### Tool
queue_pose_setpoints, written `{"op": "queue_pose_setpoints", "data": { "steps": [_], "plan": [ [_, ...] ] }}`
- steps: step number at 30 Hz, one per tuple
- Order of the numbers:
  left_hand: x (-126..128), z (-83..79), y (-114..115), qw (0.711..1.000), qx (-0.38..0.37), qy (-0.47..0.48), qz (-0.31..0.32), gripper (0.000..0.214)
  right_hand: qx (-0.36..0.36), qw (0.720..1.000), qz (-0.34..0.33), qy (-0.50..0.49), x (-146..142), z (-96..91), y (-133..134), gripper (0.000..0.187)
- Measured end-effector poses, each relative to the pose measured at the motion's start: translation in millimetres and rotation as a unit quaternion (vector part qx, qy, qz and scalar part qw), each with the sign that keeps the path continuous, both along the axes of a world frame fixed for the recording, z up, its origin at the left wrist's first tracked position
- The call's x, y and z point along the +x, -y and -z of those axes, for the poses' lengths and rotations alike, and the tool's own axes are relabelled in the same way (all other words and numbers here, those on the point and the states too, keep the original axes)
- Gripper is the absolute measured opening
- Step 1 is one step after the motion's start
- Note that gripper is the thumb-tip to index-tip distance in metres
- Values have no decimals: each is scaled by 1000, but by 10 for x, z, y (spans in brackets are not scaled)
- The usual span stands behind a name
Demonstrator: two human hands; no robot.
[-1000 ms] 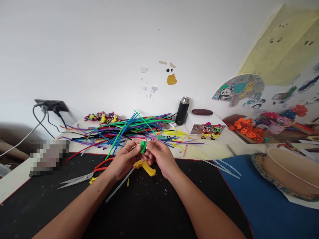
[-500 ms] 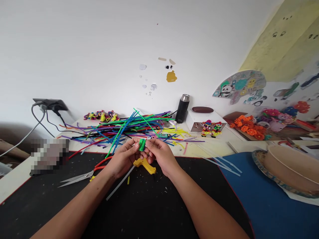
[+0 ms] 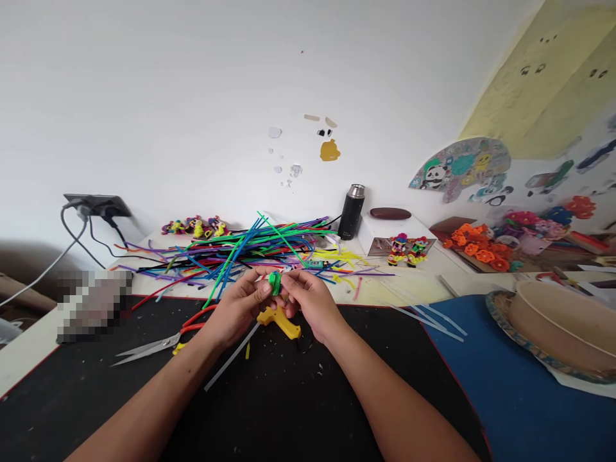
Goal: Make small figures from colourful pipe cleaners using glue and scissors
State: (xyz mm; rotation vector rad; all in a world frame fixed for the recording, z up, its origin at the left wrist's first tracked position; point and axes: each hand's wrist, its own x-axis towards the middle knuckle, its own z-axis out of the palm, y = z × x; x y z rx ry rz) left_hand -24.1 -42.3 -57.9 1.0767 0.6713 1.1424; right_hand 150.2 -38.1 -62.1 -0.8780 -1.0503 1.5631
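Between my two hands is a small green piece point(image 3: 274, 282) that looks like bent, fuzzy pipe cleaner. My left hand point(image 3: 244, 301) pinches it from the left with thumb and fingers. From the right, the fingertips of my right hand point(image 3: 308, 298) close on it too. Just below lies a yellow glue gun point(image 3: 280, 322) on the black mat point(image 3: 269, 404), with a translucent glue stick point(image 3: 226, 366) pointing out toward the lower left. Scissors point(image 3: 158, 345) with red handles rest left of my left forearm, their blades apart.
Behind my hands spreads a pile of coloured pipe cleaners point(image 3: 250, 247). A black thermos point(image 3: 351, 213) stands beside a white box point(image 3: 380, 234), with two small figures point(image 3: 409, 249) in front. Glue sticks point(image 3: 433, 317) lie right, near a round basket point(image 3: 553, 327). Cables run from a power strip point(image 3: 99, 205).
The green piece has turned a little between my fingertips and shows a narrower side. Both hands stay in nearly the same place. The view has shifted very slightly.
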Motion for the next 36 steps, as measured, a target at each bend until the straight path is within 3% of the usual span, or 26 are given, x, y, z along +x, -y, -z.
{"op": "queue_pose_setpoints", "data": {
  "steps": [6,12,25,36],
  "plan": [
    [-22,24,-11,994,55,-82,-52,38,23,999,-6,23,15,-48,17,49],
    [-35,36,-2,983,93,-146,-61,45,52,995,-20,77,-5,-39,40,47],
    [-3,49,75,945,191,-245,-106,42,52,996,-27,69,-1,-31,35,46],
    [-22,105,55,946,184,-246,-107,29,35,998,-35,36,-11,-8,29,50]
  ]
}}
